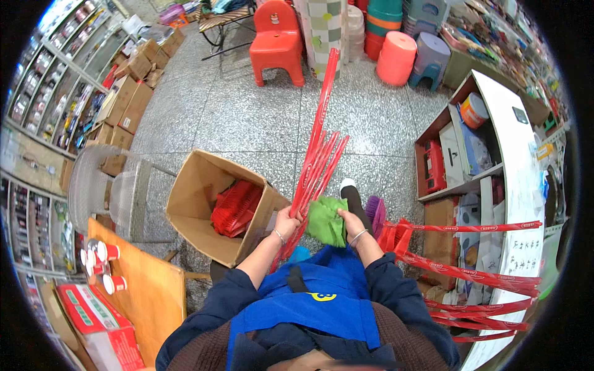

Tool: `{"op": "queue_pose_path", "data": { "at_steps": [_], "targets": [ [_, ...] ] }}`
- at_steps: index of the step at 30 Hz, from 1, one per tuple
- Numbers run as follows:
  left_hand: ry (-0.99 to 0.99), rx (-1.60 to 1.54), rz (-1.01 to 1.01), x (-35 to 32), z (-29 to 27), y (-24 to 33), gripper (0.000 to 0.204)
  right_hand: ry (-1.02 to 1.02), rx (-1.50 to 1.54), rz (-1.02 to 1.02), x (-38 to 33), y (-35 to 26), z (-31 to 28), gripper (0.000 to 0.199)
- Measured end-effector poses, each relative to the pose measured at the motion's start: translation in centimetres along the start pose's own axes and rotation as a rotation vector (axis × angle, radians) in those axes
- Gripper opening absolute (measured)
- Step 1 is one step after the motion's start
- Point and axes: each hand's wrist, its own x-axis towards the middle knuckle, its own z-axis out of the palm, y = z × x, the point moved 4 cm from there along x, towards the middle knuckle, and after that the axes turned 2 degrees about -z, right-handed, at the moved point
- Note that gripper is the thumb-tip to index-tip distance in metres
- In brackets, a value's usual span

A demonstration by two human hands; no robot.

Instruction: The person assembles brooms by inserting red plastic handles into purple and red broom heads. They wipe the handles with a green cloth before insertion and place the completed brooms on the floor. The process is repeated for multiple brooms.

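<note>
- In the head view, the left grip (289, 224) was wrapped around a bundle of red film-wrapped sticks (314, 162), which ran away beyond it, one reaching farther than the rest.
- The right grip (354, 227) was clamped, thumb against fingers, on the near right part of a crumpled green sheet (328, 221).
- That sheet lay between the two grips, close beside the left one; I could not tell whether the left touched it.
- Just left of the left grip stood an open cardboard box (192, 207) with red ribbed pieces (235, 213) inside.
- Just right of the right grip was a purple brush head (375, 215); farther right, more red sticks (476, 227) stretched toward a white-topped cabinet (520, 185).
- Well left of the left grip, a wooden table (148, 272) carried paper cups (108, 251).
- Well beyond both grips stood a red plastic chair (276, 49).
</note>
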Motion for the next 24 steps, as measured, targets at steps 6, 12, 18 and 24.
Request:
{"op": "queue_pose_path", "data": {
  "at_steps": [6, 12, 18, 24],
  "targets": [
    [0.078, 0.000, 0.046, -3.2, -1.6, 0.5, 0.023, 0.088, -0.653, -0.479, -2.5, -5.3, 4.2, 0.036],
    [-0.006, -0.001, 0.086, -4.2, -1.4, 2.0, 0.023, 0.330, -0.883, -1.060, -6.2, -10.5, 8.4, 0.044],
    [-0.054, -0.099, 0.142, -6.3, 0.5, 2.9, 0.018, 0.003, -0.222, -1.179, -13.2, -15.0, 14.0, 0.044],
    [-0.137, -0.027, 0.216, -8.3, 3.2, 3.1, 0.017, -0.134, -0.294, -1.311, -17.2, -14.1, 20.4, 0.049]
  ]
}}
